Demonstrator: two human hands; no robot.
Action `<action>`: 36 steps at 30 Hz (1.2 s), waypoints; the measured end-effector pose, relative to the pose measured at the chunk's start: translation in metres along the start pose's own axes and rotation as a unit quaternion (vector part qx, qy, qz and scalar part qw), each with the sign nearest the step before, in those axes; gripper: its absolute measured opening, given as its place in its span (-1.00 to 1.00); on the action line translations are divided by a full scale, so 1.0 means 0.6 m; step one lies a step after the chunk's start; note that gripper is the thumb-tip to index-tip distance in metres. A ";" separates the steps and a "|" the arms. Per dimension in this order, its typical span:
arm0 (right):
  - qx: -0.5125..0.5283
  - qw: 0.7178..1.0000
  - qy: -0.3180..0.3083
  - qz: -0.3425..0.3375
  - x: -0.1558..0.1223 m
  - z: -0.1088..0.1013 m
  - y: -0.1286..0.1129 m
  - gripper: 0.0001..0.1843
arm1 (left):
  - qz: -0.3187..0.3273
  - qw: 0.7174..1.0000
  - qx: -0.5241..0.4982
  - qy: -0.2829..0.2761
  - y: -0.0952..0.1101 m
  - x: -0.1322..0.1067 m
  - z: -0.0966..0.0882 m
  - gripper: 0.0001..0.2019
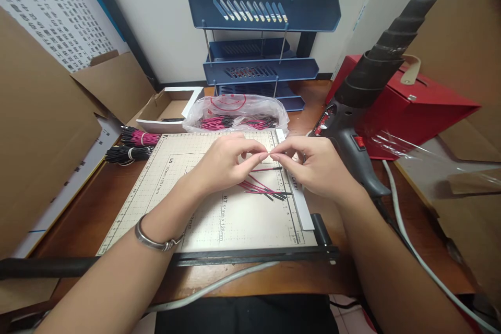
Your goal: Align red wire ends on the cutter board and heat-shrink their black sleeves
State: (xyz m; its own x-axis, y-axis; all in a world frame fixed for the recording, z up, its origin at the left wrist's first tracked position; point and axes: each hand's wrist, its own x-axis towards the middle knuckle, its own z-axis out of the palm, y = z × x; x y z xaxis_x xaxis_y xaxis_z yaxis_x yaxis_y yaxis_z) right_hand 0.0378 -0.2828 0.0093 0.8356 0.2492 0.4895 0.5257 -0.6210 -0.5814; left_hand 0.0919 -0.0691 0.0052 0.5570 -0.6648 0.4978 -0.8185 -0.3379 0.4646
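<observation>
My left hand and my right hand meet fingertip to fingertip above a paper cutter board. Both hands are pinched; whatever sits between the fingertips is too small to make out. Just below the hands a small pile of short red and black wires lies on the board. One thin wire piece lies under the fingers. A metal bracelet circles my left wrist.
A clear plastic bag of red and black wires lies behind the board. Bundled wires rest at the left. A heat gun stands at the right by a red box. Blue stacked trays stand at the back, cardboard on both sides.
</observation>
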 end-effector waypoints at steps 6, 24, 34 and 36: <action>-0.011 1.000 0.014 0.020 0.000 0.002 -0.002 -0.87 | 0.003 1.000 -0.019 0.003 0.004 0.002 -0.001 -0.85; -0.004 0.999 -0.031 0.038 0.001 -0.001 -0.001 -0.83 | -0.008 0.997 0.012 -0.075 -0.007 -0.002 -0.019 -0.76; 0.015 0.997 -0.052 0.047 0.001 -0.006 0.005 -0.83 | -0.002 0.995 -0.020 -0.093 -0.010 0.005 -0.022 -0.84; 0.029 0.997 -0.042 0.060 0.000 -0.010 0.010 -0.84 | -0.001 0.997 -0.012 -0.072 -0.002 0.003 -0.030 -0.86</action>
State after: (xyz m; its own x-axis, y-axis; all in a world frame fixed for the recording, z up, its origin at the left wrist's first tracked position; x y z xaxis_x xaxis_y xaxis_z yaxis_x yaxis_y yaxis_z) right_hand 0.0400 -0.2910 0.0098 0.9024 0.2377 0.3594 0.4269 -0.6065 -0.6707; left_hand 0.0966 -0.0580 0.0187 0.5316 -0.7530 0.3879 -0.8127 -0.3244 0.4840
